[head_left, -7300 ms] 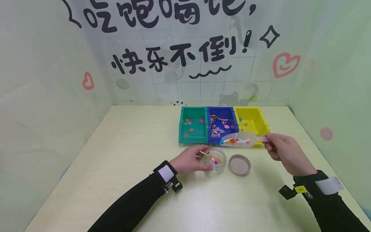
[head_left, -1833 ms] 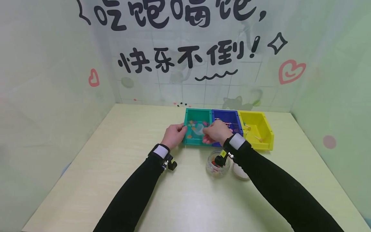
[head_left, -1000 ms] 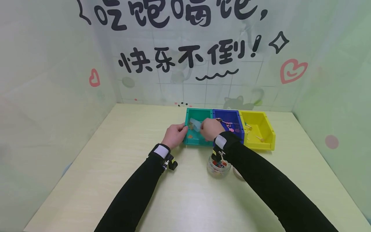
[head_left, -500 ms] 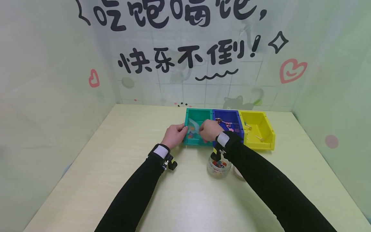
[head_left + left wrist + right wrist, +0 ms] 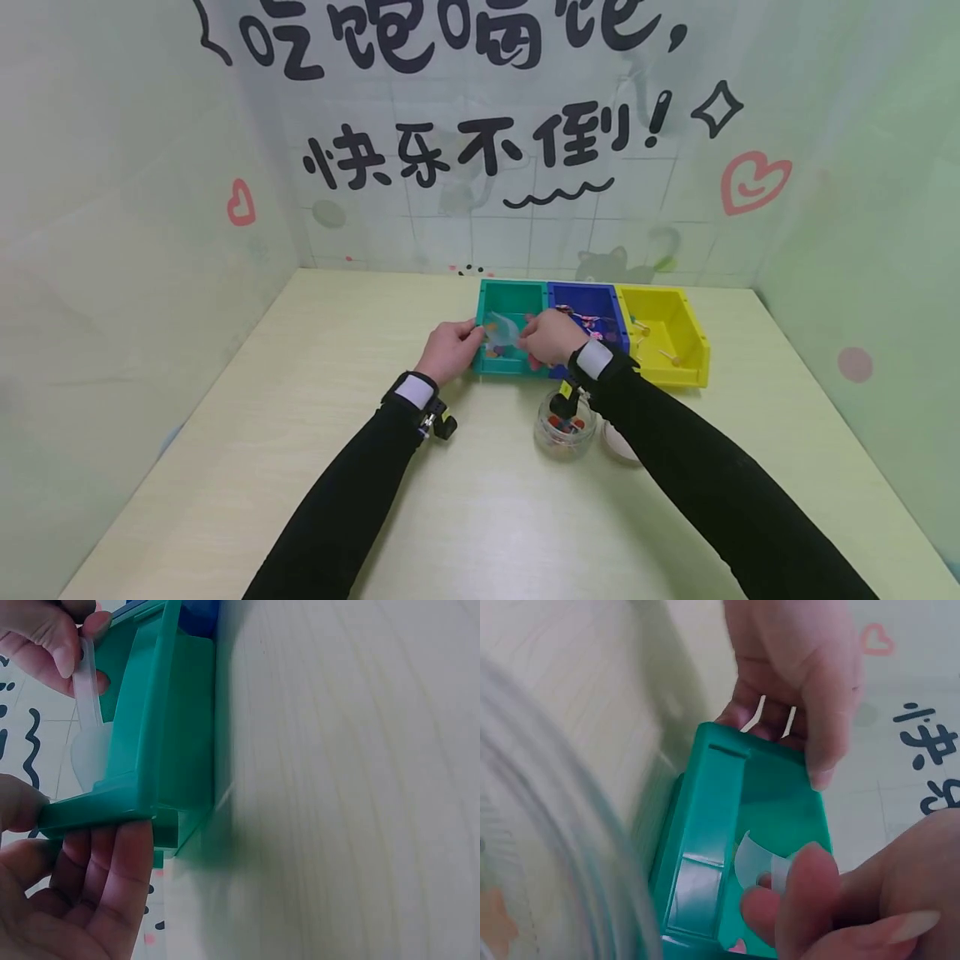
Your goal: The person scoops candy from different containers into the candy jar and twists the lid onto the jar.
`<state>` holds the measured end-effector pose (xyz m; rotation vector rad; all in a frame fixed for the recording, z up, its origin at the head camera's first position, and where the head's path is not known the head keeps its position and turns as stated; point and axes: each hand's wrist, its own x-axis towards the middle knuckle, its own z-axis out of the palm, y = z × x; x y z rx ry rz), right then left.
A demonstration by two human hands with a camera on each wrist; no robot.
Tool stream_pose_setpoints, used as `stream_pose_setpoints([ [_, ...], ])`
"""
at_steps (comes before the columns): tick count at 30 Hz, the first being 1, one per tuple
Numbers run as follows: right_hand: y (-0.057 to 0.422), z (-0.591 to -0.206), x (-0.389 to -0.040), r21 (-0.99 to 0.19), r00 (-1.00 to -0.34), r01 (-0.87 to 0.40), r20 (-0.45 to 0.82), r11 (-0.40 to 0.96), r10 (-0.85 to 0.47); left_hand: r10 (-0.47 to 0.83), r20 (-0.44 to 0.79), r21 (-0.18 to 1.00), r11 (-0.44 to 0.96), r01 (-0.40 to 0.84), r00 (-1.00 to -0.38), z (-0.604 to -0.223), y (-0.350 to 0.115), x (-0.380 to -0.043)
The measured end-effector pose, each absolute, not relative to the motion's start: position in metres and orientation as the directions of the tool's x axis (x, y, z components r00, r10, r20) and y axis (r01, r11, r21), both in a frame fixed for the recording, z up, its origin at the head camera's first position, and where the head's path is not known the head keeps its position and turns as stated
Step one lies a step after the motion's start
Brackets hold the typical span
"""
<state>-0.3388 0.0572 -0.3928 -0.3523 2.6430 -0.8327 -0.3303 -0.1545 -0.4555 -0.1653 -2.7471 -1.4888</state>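
Note:
My left hand (image 5: pixel 448 352) grips the left wall of a green bin (image 5: pixel 513 292), thumb on one side and fingers on the other, as the left wrist view shows. My right hand (image 5: pixel 555 337) pinches the handle of a translucent scoop (image 5: pixel 501 330). The scoop's blade (image 5: pixel 754 862) is down inside the green bin, among small coloured pieces partly hidden by it. Below the right wrist stands an open glass jar (image 5: pixel 558 448) with red and other coloured candies inside. In the right wrist view the jar's rim (image 5: pixel 577 787) looms close at left.
A blue bin (image 5: pixel 581 292) holding lollipops, partly covered by my right hand, adjoins the green one. Beyond it is a yellow bin (image 5: pixel 675 312) with a few lollipops. A round lid (image 5: pixel 619 446) lies beside the jar, half under my right forearm.
Earlier, my left hand held the jar and the scoop carried lollipops near the yellow bin. Since then, my left hand moved to the green bin; the scoop went into it and shifts about there.

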Motion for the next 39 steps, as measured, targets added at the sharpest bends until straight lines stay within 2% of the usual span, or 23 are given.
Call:
stream_pose_setpoints([
  [3,0.058,-0.392,-0.336,-0.532,-0.918,-0.189,-0.203,0.825,-0.341,0.083,0.058,0.835,0.542,0.094,-0.995,-0.454,-0.154,-0.329],
  [7,0.063,-0.389,-0.333,-0.534,-0.930,-0.170,-0.190,0.828,-0.314,0.084,0.056,0.838,0.538,0.092,-0.995,-0.452,-0.153,-0.327],
  [24,0.106,-0.392,-0.319,-0.766,-0.932,0.095,-0.292,0.635,-0.213,0.085,0.027,0.835,0.545,0.070,-0.996,-0.453,-0.152,-0.330],
  [33,0.121,-0.400,-0.312,-0.796,-0.940,0.134,-0.290,0.590,-0.179,0.074,0.033,0.831,0.551,0.069,-0.997,-0.455,-0.153,-0.325],
  [39,0.130,-0.403,-0.314,-0.832,-0.950,0.138,-0.265,0.538,-0.167,0.010,0.067,0.828,0.557,0.061,-0.998,-0.453,-0.153,-0.327],
])
